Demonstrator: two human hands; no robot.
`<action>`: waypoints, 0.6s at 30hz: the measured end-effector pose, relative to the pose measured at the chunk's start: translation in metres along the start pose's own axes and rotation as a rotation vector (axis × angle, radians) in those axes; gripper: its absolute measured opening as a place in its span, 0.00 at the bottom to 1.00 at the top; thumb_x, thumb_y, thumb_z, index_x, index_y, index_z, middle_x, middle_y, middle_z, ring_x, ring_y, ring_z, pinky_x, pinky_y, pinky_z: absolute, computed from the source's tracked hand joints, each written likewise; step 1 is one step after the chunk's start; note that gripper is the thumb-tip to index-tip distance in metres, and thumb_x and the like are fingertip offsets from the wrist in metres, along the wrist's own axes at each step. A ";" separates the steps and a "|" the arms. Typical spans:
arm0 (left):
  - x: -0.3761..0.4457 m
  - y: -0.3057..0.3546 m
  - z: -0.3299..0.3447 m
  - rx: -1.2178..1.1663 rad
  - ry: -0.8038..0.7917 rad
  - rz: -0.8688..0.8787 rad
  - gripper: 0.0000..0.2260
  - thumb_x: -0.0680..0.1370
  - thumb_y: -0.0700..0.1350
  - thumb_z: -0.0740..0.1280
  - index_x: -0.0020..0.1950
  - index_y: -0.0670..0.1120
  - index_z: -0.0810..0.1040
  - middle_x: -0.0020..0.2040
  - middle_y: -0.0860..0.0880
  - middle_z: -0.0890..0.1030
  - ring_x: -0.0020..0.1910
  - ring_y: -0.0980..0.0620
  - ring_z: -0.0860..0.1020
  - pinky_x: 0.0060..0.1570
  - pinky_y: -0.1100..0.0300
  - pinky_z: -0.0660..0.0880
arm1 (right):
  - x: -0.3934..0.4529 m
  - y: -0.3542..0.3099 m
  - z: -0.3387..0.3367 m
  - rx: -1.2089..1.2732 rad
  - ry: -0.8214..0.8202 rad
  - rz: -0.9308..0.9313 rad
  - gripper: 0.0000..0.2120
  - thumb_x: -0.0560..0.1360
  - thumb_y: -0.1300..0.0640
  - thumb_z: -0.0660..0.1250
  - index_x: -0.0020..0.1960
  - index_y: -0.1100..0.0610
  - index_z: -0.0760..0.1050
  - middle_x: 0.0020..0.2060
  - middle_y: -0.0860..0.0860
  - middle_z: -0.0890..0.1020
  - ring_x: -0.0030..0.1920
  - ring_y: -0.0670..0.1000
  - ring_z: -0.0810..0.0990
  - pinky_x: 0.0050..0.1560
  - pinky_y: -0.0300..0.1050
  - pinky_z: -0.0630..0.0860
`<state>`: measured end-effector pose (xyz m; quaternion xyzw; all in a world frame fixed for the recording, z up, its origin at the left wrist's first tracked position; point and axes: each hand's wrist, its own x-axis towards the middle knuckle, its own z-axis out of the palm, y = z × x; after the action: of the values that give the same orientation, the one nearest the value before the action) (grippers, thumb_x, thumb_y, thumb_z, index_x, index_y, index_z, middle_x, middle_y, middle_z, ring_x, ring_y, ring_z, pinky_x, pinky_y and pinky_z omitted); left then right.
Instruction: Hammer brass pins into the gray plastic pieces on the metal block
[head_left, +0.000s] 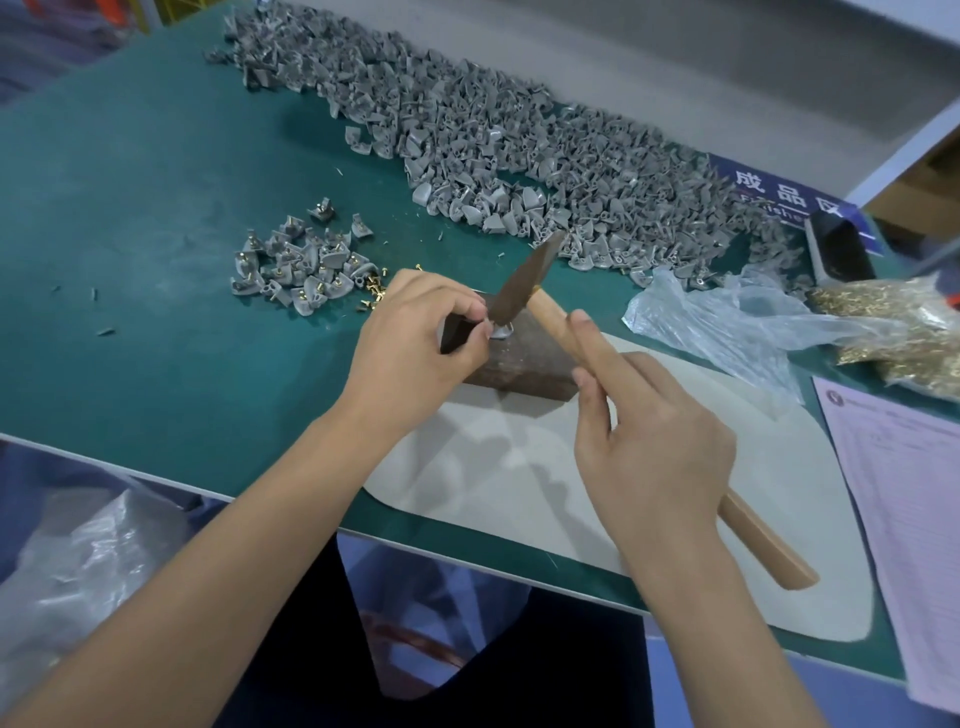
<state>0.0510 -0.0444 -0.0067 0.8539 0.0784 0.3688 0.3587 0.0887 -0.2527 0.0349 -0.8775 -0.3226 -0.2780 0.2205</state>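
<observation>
Two hands work over the metal block (524, 358): left hand (410, 353) pinches a gray piece (500, 329), right hand (649, 441) grips the hammer (524, 280), forefinger stretched along its handle.

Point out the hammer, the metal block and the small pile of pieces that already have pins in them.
hammer (522, 280), head view, on its dark head.
metal block (524, 358), head view, on its top face.
small pile of pinned pieces (306, 270), head view, on the pile's middle.
</observation>
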 end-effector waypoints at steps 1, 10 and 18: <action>0.000 0.000 0.000 -0.001 -0.004 -0.002 0.02 0.75 0.38 0.74 0.46 0.43 0.83 0.49 0.51 0.84 0.52 0.46 0.77 0.57 0.57 0.72 | -0.001 0.000 0.000 0.000 0.005 0.003 0.22 0.79 0.57 0.67 0.72 0.44 0.78 0.44 0.47 0.83 0.32 0.55 0.77 0.28 0.43 0.68; 0.000 0.001 -0.001 -0.012 -0.035 -0.018 0.01 0.76 0.41 0.74 0.46 0.46 0.83 0.49 0.54 0.84 0.53 0.48 0.77 0.58 0.61 0.70 | -0.003 -0.005 -0.006 0.024 0.065 0.046 0.21 0.81 0.57 0.66 0.73 0.46 0.77 0.43 0.48 0.82 0.31 0.55 0.75 0.28 0.44 0.68; -0.001 -0.001 0.000 -0.002 -0.031 -0.014 0.02 0.76 0.41 0.73 0.47 0.47 0.83 0.49 0.54 0.84 0.54 0.49 0.77 0.57 0.57 0.73 | 0.000 0.000 0.000 0.017 0.060 0.066 0.21 0.81 0.56 0.64 0.73 0.46 0.77 0.42 0.48 0.81 0.32 0.55 0.75 0.27 0.45 0.70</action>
<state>0.0506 -0.0442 -0.0080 0.8586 0.0783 0.3530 0.3634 0.0883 -0.2524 0.0345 -0.8771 -0.2888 -0.2941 0.2465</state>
